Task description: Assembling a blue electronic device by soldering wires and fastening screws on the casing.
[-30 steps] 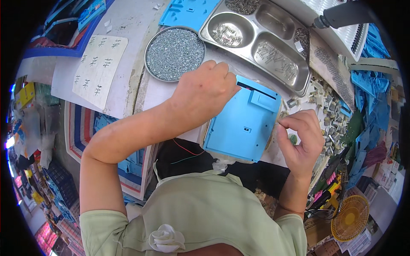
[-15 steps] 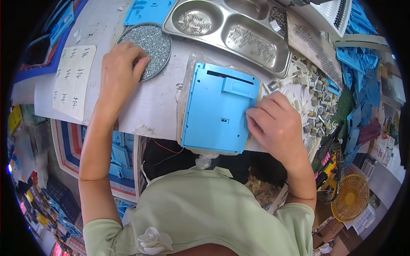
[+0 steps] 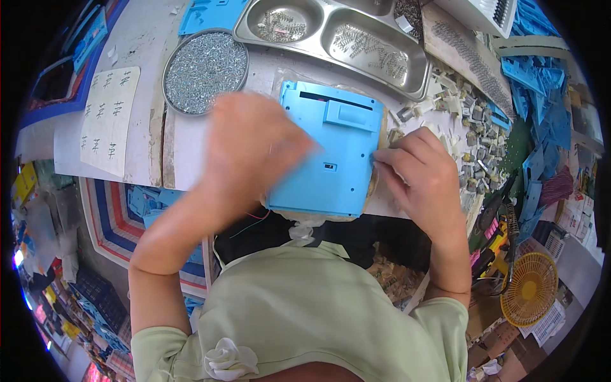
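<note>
1. Blue plastic casing (image 3: pixel 340 143), centre of the frame.
2. Left hand (image 3: pixel 251 140), blurred, over its left side; I can't tell its grip.
3. Right hand (image 3: pixel 421 175), fingers curled, beside its right edge; any pinched item is hidden.

The blurred left hand (image 3: pixel 251 143) partly hides the blue case (image 3: pixel 337 149); the top edge crops the steel tray (image 3: pixel 318 48).

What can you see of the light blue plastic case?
The light blue, squarish, plastic-looking case lies flat over clear plastic wrapping on the white table. It has a dark slot, raised rectangular block, small window and holes. The blurred left hand overlaps it, contact unclear; the right hand is at its right edge.
</note>
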Available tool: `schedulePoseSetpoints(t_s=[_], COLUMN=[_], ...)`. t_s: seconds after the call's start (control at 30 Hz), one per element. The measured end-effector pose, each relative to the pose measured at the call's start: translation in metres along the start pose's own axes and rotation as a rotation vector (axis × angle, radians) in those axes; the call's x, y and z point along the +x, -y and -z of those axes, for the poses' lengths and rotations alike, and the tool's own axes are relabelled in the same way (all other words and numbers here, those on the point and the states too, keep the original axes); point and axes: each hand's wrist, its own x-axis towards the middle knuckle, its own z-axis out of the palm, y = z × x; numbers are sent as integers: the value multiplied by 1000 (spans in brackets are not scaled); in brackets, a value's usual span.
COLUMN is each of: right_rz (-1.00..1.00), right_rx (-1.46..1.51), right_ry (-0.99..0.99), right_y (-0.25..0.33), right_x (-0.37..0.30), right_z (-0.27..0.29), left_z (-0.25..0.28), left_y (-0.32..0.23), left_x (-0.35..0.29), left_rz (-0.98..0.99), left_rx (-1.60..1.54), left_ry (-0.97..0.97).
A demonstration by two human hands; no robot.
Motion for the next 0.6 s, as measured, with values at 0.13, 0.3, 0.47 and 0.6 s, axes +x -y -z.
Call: schedulePoseSetpoints(t_s=[0.13, 0.3, 0.47, 0.6], right_rz=[-85, -126, -69, -54], right_rx=[38, 34, 9, -3], right_ry=[-53, -89, -125, -373], right_y=[-6, -11, -23, -45], right_x=[-18, -34, -16, 14], right_z=[6, 13, 18, 33], left_z=[-27, -35, -24, 4], left_y=[-43, -45, -45, 28], left_x=[10, 7, 2, -5], left_rz=[-209, -361, -266, -159], left_rx=[-89, -16, -52, 153], left_ry=[225, 268, 242, -84])
